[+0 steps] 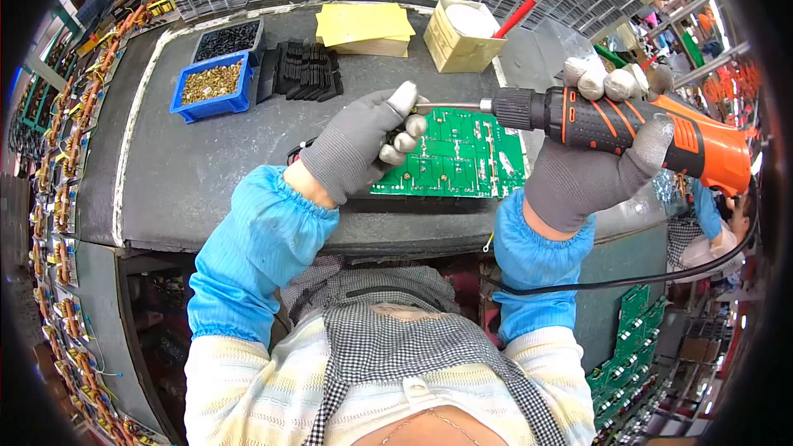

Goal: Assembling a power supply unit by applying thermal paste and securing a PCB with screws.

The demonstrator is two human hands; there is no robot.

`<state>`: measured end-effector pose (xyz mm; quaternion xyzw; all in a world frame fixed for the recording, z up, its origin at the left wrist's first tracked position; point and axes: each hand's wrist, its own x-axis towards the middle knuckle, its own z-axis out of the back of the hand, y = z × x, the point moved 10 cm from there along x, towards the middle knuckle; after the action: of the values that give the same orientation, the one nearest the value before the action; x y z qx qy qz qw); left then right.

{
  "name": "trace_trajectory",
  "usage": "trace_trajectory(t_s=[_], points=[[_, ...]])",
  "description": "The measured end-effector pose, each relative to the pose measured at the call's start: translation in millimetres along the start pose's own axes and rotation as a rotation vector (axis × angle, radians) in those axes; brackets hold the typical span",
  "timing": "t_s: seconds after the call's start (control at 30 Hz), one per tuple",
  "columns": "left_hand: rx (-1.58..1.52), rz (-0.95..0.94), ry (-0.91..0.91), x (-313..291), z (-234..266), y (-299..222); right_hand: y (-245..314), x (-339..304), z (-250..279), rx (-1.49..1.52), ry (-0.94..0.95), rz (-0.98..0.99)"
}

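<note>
My right hand [578, 177], in a grey glove with pale fingertips, wraps round an orange and black power drill [578, 120] held level and pointing left. From its chuck [514, 107] a thin metal bit [454, 106] reaches across to my left hand [359, 136]. The gloved left thumb and fingers are closed in a pinch at the bit's tip; anything small between them is hidden. Below the bit, a green circuit board [454, 157] with solder tracks lies on the dark bench, partly covered by my left hand.
A blue bin of brass-coloured screws [211, 87] stands at the left, with a bin of black parts [227, 40] behind it. Black pieces [306, 70], yellow sheets [363, 25] and a box [454, 41] with a red-handled brush [520, 15] sit farther back. A black cable [611, 283] hangs at the right.
</note>
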<state>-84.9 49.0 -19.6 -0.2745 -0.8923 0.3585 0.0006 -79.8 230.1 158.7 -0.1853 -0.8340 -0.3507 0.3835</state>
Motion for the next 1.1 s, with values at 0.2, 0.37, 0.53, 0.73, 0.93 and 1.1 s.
trace_trajectory(t_s=[0.2, 0.37, 0.53, 0.73, 0.93, 1.1], points=[[-0.065, -0.09, -0.094, 3.3, -7.5, -7.6, 12.6, 0.7, 5.9, 0.036, -0.105, 0.055], [-0.037, -0.086, 0.023, 2.4, -8.2, -5.9, 9.1, 0.0, 5.8, -0.022, -0.145, 0.035], [0.088, -0.098, 0.028, 4.6, -6.5, -9.9, 9.1, -1.9, 10.7, -0.079, -0.151, 0.016], [0.391, -0.09, -0.107, -0.6, -8.6, -17.5, 7.5, -3.4, 12.0, -0.014, -0.086, -0.012], [0.483, -0.057, -0.077, -1.0, -6.8, -15.4, 2.5, -5.5, 11.5, 0.115, -0.106, -0.08], [0.492, -0.042, -0.07, -3.8, -8.7, -14.9, 3.2, -10.2, 14.8, -0.006, -0.219, -0.044]])
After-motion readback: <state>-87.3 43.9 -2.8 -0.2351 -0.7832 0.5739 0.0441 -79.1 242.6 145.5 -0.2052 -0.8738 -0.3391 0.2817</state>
